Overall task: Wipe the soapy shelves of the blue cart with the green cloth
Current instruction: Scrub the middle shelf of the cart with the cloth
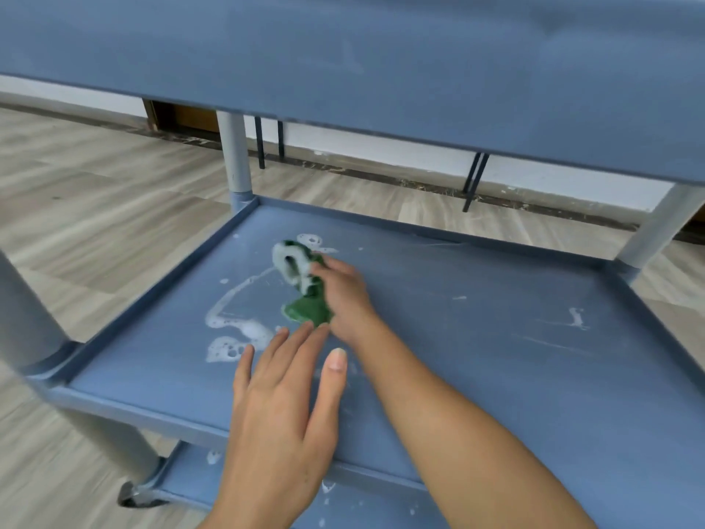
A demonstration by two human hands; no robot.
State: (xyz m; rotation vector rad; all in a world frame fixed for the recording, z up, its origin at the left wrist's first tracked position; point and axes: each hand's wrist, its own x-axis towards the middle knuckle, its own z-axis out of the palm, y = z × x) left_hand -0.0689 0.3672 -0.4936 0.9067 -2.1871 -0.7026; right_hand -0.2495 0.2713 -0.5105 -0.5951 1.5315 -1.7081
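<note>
The blue cart's middle shelf (496,337) fills the view, with white soap foam (232,337) streaked across its left half. My right hand (345,295) grips the bunched green cloth (307,295), which carries a clump of foam on its far end and presses on the shelf near the centre-left. My left hand (286,406) hovers flat and spread over the shelf's front edge, holding nothing, fingertips close to the cloth. The top shelf (381,51) overhangs the scene. The bottom shelf (267,502) shows below, with small foam spots.
Grey posts (238,162) hold the shelves at the corners. A caster wheel (131,494) sits at the lower left. Wood-look floor (95,192) surrounds the cart, with a white wall base and thin black legs (473,181) behind.
</note>
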